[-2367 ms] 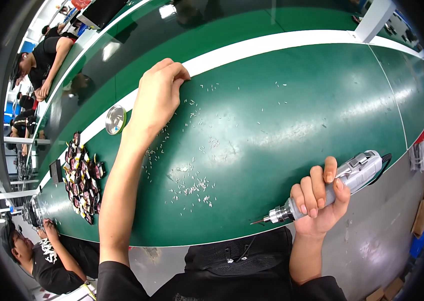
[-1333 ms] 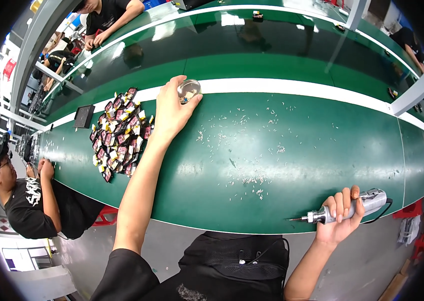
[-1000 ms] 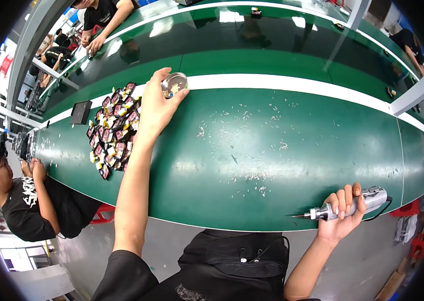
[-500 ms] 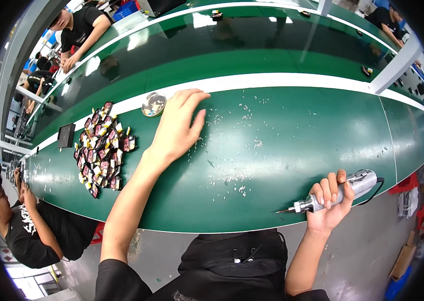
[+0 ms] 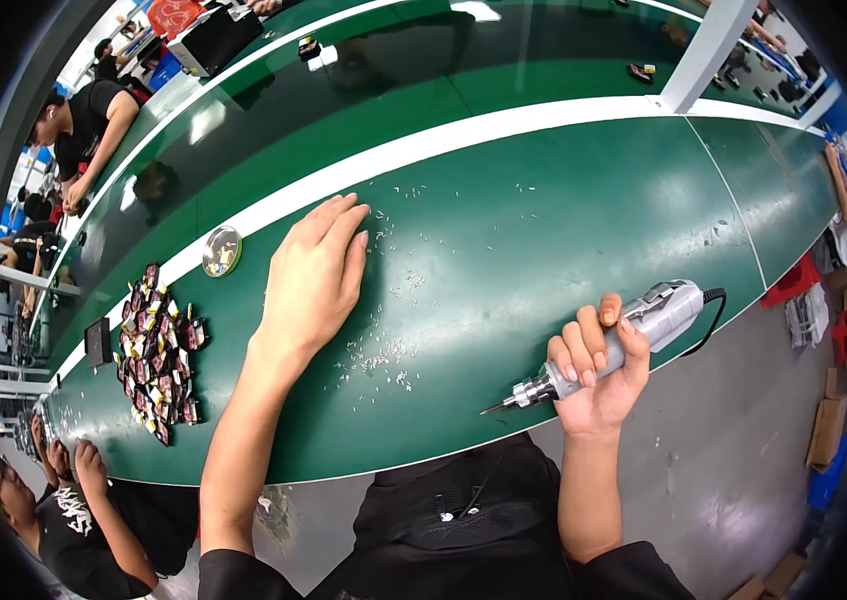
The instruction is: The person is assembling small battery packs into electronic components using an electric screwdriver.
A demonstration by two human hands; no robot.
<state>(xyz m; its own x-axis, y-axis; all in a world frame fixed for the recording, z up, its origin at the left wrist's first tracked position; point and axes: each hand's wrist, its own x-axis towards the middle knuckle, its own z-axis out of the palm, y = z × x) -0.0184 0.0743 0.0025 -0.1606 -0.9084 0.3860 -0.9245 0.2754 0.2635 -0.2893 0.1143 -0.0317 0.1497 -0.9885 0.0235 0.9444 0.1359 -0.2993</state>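
My left hand lies palm down on the green tabletop, fingers stretched out and holding nothing. Just to its right, small white slivers are strewn over the surface in loose clusters. My right hand grips a silver electric screwdriver near the table's front edge. Its thin bit points left, and a black cord leaves its back end. Left of my left hand stands a round clear dish with small pieces inside. A heap of small black parts with yellow and white bits sits further left.
A small black tray stands beyond the heap. A white rail runs along the table's far edge, with a grey post rising from it. One co-worker works at lower left; another person leans on the far table.
The view has turned, shifting the table scene left. My left hand has drawn back from the far rail and away from the dish, its fingers closer together. The screwdriver stays in my right hand.
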